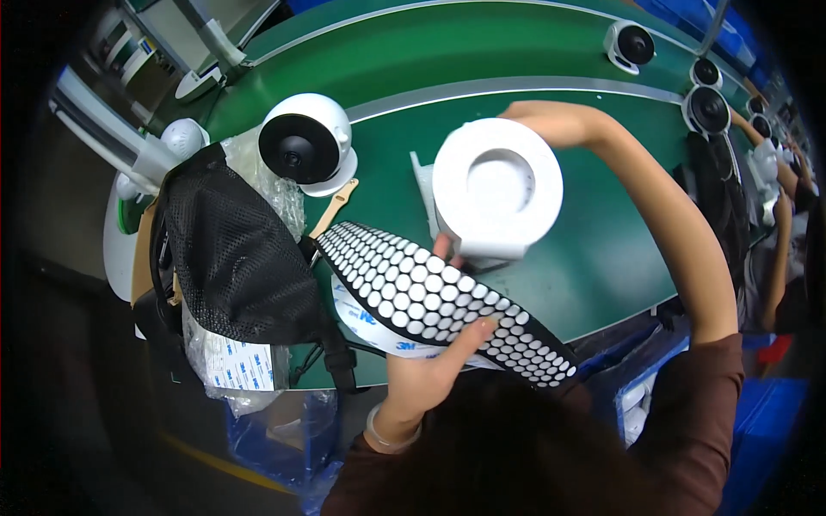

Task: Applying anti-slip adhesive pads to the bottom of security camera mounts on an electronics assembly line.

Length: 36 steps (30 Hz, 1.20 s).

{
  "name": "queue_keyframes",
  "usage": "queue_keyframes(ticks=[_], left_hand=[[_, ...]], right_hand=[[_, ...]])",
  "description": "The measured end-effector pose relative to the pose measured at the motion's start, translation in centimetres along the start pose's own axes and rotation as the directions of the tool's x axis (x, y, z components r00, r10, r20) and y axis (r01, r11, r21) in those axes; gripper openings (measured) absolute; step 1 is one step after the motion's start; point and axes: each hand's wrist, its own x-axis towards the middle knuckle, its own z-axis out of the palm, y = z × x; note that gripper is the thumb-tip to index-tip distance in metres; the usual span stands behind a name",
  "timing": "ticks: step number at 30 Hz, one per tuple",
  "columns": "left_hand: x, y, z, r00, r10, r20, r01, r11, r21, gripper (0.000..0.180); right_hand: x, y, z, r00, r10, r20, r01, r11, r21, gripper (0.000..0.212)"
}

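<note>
My left hand (428,377) grips a curved black sheet dotted with white round pads (413,288), thumb on top. Its fingertips show beyond the sheet's far edge, close to a white round camera housing (538,193). My right hand (546,123) holds that housing from its far side, and its fingers are mostly hidden behind it. The housing is tilted so that its round recessed face shows. Below the dotted sheet lies a white backing sheet with blue print (366,322), partly covered.
A finished-looking white camera with a black front (297,146) stands at the left. A black mesh bag (232,249), clear plastic wrap (288,202) and a beige strip (335,206) lie near it. Beyond runs a green conveyor belt (482,52) with more cameras (632,47). Other people's arms (777,249) show at right.
</note>
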Motion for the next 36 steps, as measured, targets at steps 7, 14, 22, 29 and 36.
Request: queue_keyframes(ticks=[7,14,22,29,36], left_hand=[[-1.5,-1.4,-1.5,0.991,-0.036,-0.127,0.020,0.993,-0.120,0.035],[-0.4,-0.6,-0.3,0.982,-0.064,-0.179,0.046,0.994,-0.099,0.041],[-0.8,-0.8,0.0,0.959,-0.030,-0.280,-0.003,0.993,-0.116,0.034],[-0.7,-1.5,0.8,0.935,0.104,-0.339,-0.110,0.994,0.002,0.034],[-1.8,-1.9,2.5,0.983,0.125,-0.138,-0.137,0.987,-0.082,0.034]], right_hand=[[-7.8,-5.1,5.8,0.434,-0.321,-0.842,0.065,0.943,-0.326,0.045],[-6.6,-2.8,8.3,0.674,-0.378,-0.635,0.263,0.926,-0.273,0.074],[-6.6,-1.5,6.3,0.623,-0.535,-0.570,0.344,0.842,-0.414,0.069],[-11.9,-4.6,13.5,0.776,-0.099,-0.622,0.160,0.986,0.043,0.026],[-10.6,-2.9,13.4,0.910,0.053,-0.412,0.237,0.747,0.621,0.009]])
